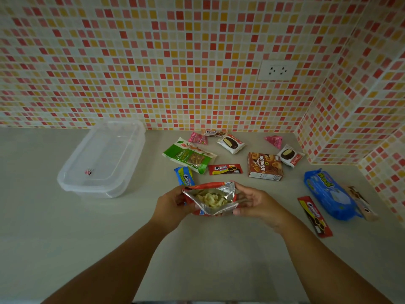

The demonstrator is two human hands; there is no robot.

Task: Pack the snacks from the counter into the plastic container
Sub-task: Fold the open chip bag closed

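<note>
Open foil bag held above the counter, mouth up and gaping, pale curls showing inside. Left hand pinching the bag's left edge, right hand pinching the right edge; both clamped on the foil, pulling the mouth apart.

Main risk, as a guess: spill. Any tilt on the way to the container likely to shed curls over the counter, since nothing seals the top. Thin foil also apt to crumple or slip if one hand lets go. Squeezing hard likely to crush the contents.

Container well left of the bag and farther back, clear, lidless as far as can be told, nothing inside but a small pink mark, which may be on its wall. Its near rim low; easy to clip with the bag's bottom.

Between bag and container: bare counter, a free path. Just behind the bag, a blue pack, nearly touching. Beyond that, the green nut pouch, red pack and brown box. Right of the bag: blue roll and a long red pack, well apart. Tiled wall closing off the back and right.
</note>
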